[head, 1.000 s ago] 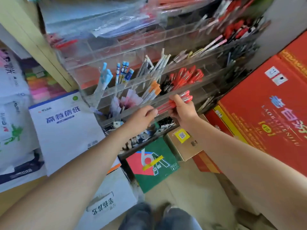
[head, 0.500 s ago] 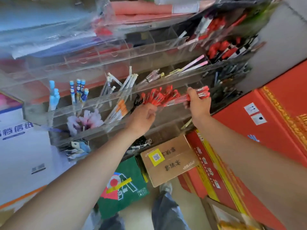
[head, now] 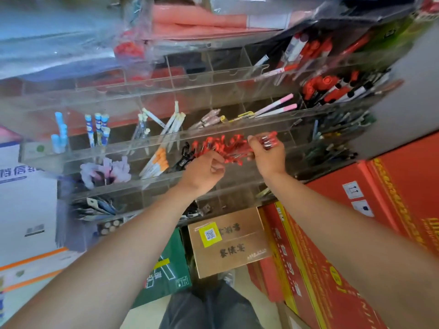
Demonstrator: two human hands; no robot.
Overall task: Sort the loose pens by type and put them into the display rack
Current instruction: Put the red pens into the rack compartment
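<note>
at the middle tier of the clear acrylic display rack [head: 166,142], the right hand [head: 268,157] grips a bundle of red capped pens [head: 269,140]; the left hand [head: 204,170] seems curled, pinching pens in the red-pen compartment [head: 218,146]. next: feed the bundle in alongside.

The display rack [head: 213,136] stands ahead, tiered. Both hands reach its middle tier: left hand [head: 204,172] beside right hand [head: 268,155], a pen bundle [head: 228,148] between them. 1 cardboard box [head: 228,243] sits below the rack.
</note>
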